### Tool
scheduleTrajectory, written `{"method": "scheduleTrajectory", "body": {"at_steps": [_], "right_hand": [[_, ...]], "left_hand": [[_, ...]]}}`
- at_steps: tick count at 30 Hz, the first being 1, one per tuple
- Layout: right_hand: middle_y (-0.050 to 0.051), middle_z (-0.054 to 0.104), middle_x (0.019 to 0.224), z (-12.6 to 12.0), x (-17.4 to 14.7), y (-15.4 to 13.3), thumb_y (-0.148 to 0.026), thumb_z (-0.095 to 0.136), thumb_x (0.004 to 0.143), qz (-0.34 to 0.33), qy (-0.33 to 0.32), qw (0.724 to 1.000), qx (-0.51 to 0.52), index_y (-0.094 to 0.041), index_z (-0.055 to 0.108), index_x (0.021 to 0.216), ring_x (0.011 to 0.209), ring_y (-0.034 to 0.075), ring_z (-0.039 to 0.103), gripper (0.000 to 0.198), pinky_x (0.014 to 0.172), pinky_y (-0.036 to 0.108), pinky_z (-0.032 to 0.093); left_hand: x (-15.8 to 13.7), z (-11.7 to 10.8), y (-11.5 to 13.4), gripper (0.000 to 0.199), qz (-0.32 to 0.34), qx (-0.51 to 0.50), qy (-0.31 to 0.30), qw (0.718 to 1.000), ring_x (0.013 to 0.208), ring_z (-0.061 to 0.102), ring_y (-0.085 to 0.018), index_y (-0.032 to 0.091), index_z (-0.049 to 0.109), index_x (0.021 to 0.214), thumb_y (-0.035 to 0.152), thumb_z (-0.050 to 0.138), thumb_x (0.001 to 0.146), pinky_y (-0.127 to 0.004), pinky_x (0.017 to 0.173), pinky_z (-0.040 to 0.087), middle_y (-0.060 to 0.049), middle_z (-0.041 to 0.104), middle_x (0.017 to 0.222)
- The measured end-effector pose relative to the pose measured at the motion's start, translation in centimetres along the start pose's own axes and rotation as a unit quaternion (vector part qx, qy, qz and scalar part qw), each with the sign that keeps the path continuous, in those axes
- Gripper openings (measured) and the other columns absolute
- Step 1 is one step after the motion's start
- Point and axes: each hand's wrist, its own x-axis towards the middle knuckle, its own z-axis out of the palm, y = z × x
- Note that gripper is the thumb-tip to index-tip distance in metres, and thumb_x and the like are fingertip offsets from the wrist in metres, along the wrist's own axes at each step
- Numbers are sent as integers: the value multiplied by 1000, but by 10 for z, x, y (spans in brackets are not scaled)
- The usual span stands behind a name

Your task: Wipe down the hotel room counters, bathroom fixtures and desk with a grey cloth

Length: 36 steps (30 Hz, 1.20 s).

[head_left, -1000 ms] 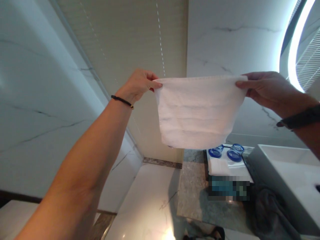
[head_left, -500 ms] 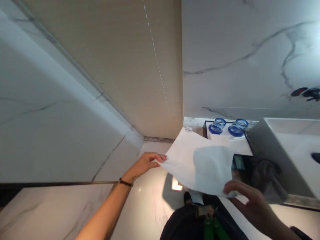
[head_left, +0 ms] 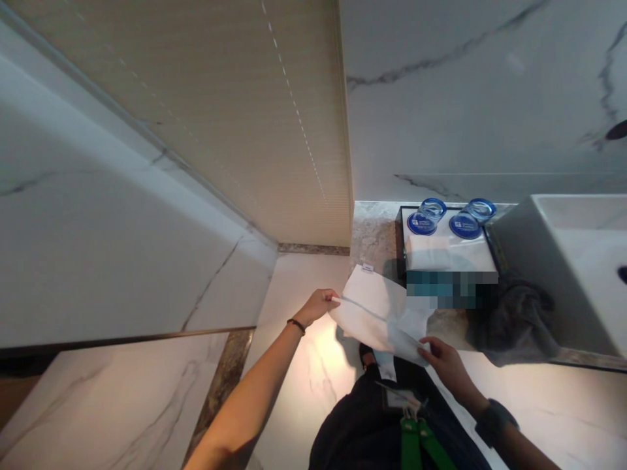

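Note:
A white cloth (head_left: 375,294) with a small label on its far corner is stretched between my hands, its far part over the stone counter. Along its near side a fold or raised edge runs from hand to hand. My left hand (head_left: 321,305) pinches the left corner. On the near right corner, my right hand (head_left: 441,362) is closed, thumb and fingertips gripping the edge. Beyond the cloth, a tray (head_left: 402,241) on the counter bears a rolled white towel (head_left: 428,253) and two glasses (head_left: 431,210) on blue round coasters.
A crumpled grey cloth (head_left: 522,320) lies on the counter's right, against the white basin (head_left: 514,241). Pixelation hides something in front of the tray. A beige blind (head_left: 274,130) and marble walls (head_left: 465,117) rise behind. A green lanyard (head_left: 411,444) hangs below me.
Both hands have drawn closer together and the cloth's near side has folded up. The cloth has come away from the tray, uncovering the rolled towel. My view has shifted slightly.

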Motion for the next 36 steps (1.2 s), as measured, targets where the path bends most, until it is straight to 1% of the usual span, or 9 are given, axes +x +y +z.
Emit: {"method": "scheduleTrajectory", "body": {"at_steps": [5,9,13,17,21,24,27,31,36], "right_hand": [[1,56,61,4,12,9,-52,48,75,18,45,999,-2,-16,64,94,59,21,54,45,55,32,41],[2,58,61,10,23,13,-52,48,70,20,71,997,-25,-15,64,93,59,23,56,47,57,35,43],[11,65,78,1,29,15,-55,47,73,22,109,993,-47,-11,60,104,70,27,61,56,67,40,47],[14,67,98,-16,48,13,-54,50,75,1,121,990,-71,-13,58,111,80,26,63,55,75,39,48],[9,69,78,-18,70,7,-51,52,76,-12,97,991,-94,-16,64,91,66,23,62,40,62,34,46],[8,66,67,-17,72,4,-53,46,80,-15,106,988,-108,-16,66,84,60,23,61,42,56,34,44],[9,68,71,-24,65,3,-52,43,82,-44,123,985,-115,-16,68,84,62,23,61,44,59,36,46],[11,69,86,-39,59,1,-45,45,85,-117,145,976,-114,-15,69,91,72,23,62,39,67,36,49],[10,69,98,-40,53,7,-34,46,88,-211,179,954,-118,-19,69,91,97,25,60,27,88,41,49]], "left_hand": [[31,21,10,10,-6,118,45,992,66,56,-13,14,63,75,16,55,71,-22,60,41,1,59,65],[39,23,10,12,-11,234,74,969,74,60,-15,16,64,73,9,54,70,-23,65,44,-1,63,69],[33,23,21,23,17,329,100,939,85,62,-19,14,65,97,12,54,77,-28,77,48,-7,68,89],[42,36,49,37,110,402,87,905,115,52,-22,14,59,117,9,50,81,-32,99,41,-12,61,119],[68,57,74,44,174,456,51,872,118,47,-24,16,57,122,2,40,84,-36,96,41,-12,58,124],[83,66,81,39,182,490,47,851,113,49,-27,12,60,115,2,38,85,-40,92,41,-17,60,114],[92,63,85,31,189,514,42,836,108,52,-27,10,65,101,2,41,85,-41,93,40,-17,62,101],[92,41,95,28,204,529,57,822,102,53,-26,11,67,93,2,43,83,-38,88,41,-15,63,94],[58,19,87,25,227,547,91,801,100,50,-26,13,64,95,6,41,88,-37,85,42,-13,60,96]]}}
